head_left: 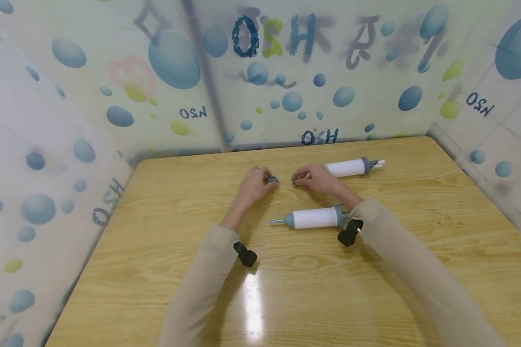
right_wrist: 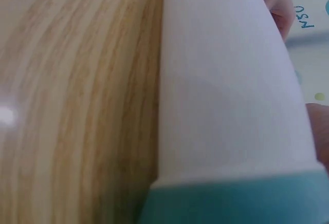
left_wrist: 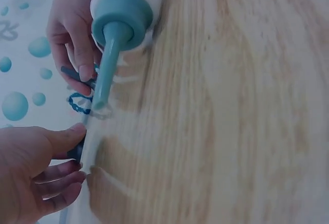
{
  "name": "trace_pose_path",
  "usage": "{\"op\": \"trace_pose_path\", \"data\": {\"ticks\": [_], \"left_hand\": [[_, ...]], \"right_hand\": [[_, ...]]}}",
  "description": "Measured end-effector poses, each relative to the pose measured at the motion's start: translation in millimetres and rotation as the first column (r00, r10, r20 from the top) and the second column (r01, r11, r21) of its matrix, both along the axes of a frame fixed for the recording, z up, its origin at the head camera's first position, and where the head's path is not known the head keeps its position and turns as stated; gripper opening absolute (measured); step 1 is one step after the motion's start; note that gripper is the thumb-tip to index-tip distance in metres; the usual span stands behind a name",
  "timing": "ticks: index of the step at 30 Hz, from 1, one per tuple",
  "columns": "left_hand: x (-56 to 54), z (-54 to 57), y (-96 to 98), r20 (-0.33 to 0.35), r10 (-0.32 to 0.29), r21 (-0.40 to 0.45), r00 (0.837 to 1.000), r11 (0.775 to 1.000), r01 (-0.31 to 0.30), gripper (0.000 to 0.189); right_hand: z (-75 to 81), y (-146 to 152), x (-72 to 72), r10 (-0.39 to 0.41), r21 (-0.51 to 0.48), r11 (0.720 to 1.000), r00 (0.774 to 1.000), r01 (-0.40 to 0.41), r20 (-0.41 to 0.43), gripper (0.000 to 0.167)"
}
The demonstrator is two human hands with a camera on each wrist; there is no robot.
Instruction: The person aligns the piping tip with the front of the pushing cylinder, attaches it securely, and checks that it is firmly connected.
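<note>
My left hand [head_left: 253,184] pinches a small dark grey piece with a curved, ring-like outline [head_left: 272,179] between thumb and fingers. Across a short gap, my right hand [head_left: 317,177] pinches a slim dark piece [left_wrist: 77,74] by its fingertips. What these small pieces are, I cannot tell. Nearer the body than both hands lies a white tube with teal end caps and a narrow teal nozzle [head_left: 316,218], its nozzle pointing left. Under the right forearm its back end is partly hidden. This tube fills most of the right wrist view, with its teal cap [right_wrist: 241,198] close to the camera.
Behind the right hand lies a second white tube [head_left: 347,167] with a grey end cap; the hand hides its left end. Everything rests on a wooden table [head_left: 156,217]. A wall covering printed with bubbles [head_left: 173,60] stands along the table's back and sides.
</note>
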State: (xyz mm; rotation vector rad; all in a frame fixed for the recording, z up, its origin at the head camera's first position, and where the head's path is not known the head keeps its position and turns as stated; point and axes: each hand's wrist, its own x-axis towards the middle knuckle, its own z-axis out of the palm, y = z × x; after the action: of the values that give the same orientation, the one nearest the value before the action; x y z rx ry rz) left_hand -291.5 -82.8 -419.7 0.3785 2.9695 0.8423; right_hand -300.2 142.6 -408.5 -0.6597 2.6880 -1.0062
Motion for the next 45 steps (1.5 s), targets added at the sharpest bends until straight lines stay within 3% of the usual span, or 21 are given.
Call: {"op": "trace_pose_path", "data": {"ticks": [4, 8, 12, 16, 20, 26, 33, 41, 45], "left_hand": [[7.0, 5.1, 0.6, -0.012, -0.009, 0.113, 1.000, 0.994, 0.011, 0.035], [15.6, 11.2, -0.1, -0.034, -0.024, 0.250, 0.999, 0.968, 0.032, 0.031], [23.9, 16.0, -1.0, -0.088, -0.071, 0.331, 0.994, 0.938, 0.097, 0.030], [31.8, 18.1, -1.8, -0.139, -0.130, 0.365, 0.982, 0.915, 0.173, 0.033], [41.4, 21.2, -1.3, -0.153, -0.158, 0.404, 0.975, 0.891, 0.208, 0.033], [54.7, 25.5, -0.1, -0.167, -0.166, 0.478, 0.972, 0.849, 0.228, 0.034], [68.5, 27.6, 0.3, -0.177, -0.183, 0.547, 0.967, 0.798, 0.251, 0.032], [77.8, 27.8, 5.0, -0.169, -0.202, 0.583, 0.965, 0.768, 0.263, 0.030], [78.6, 24.8, 5.0, -0.173, -0.208, 0.588, 0.963, 0.763, 0.270, 0.031]], "right_hand": [[0.6, -1, 5.0, 0.010, -0.015, 1.000, 0.997, -0.011, -0.075, 0.017], [4.1, 0, 11.8, -0.004, -0.068, 0.998, 0.997, -0.001, -0.078, 0.018], [7.8, 3, 18.3, -0.002, -0.109, 0.994, 0.996, -0.008, -0.085, 0.018], [10.4, 6, 25.4, 0.025, -0.114, 0.993, 0.987, -0.044, -0.158, 0.019], [12.2, 8, 34.6, 0.046, -0.105, 0.992, 0.965, -0.075, -0.258, 0.019], [13.7, 10, 48.9, 0.029, -0.106, 0.992, 0.942, -0.068, -0.335, 0.020], [17.2, 8, 63.8, 0.080, -0.095, 0.985, 0.878, -0.141, -0.473, 0.022], [15.8, 5, 71.9, 0.093, -0.135, 0.969, 0.810, -0.207, -0.578, 0.023], [17.5, 2, 74.5, 0.079, -0.201, 0.950, 0.810, -0.237, -0.581, 0.021]]}}
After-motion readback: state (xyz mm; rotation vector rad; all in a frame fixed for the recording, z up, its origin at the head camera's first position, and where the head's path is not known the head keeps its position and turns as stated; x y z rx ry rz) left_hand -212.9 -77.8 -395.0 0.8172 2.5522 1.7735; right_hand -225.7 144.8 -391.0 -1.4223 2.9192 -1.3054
